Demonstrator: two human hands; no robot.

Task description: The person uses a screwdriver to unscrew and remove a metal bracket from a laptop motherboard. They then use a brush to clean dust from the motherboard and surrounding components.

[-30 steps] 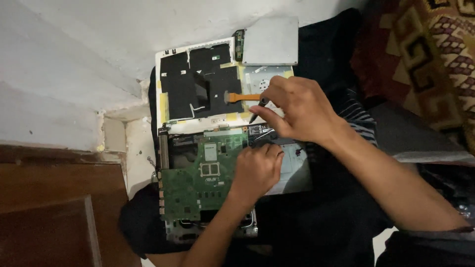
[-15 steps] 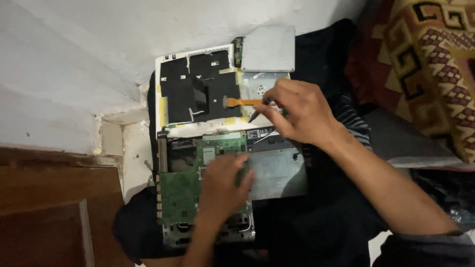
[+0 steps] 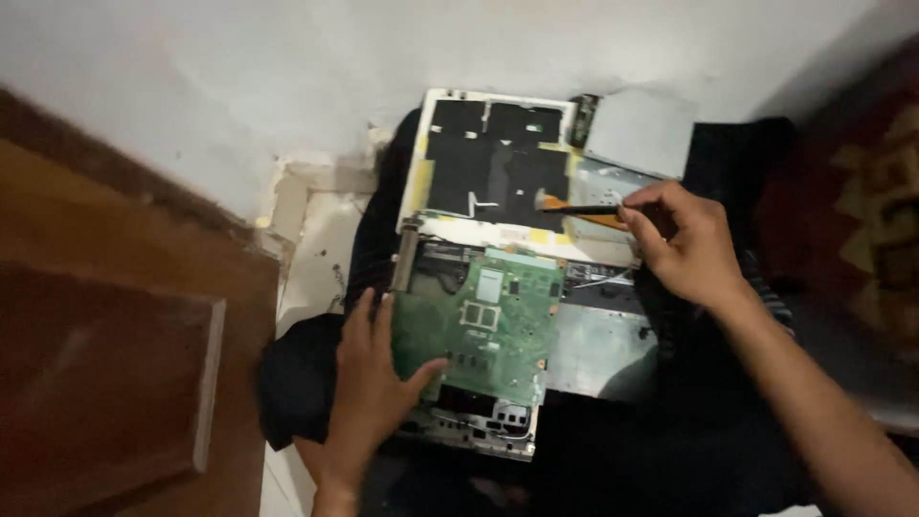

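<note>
- Left hand: open, fingers spread; had shifted from atop the green circuit board to its left edge, thumb touching the board.
- Right hand: still pinched on a thin dark tool, tip now farther from the fingers, over the black-shielded panel.
- Circuit board: now largely uncovered, beside left hand.

I see a pale floor carrying a black cloth; the opened laptop chassis lies on that cloth, beside the wooden door.
</note>
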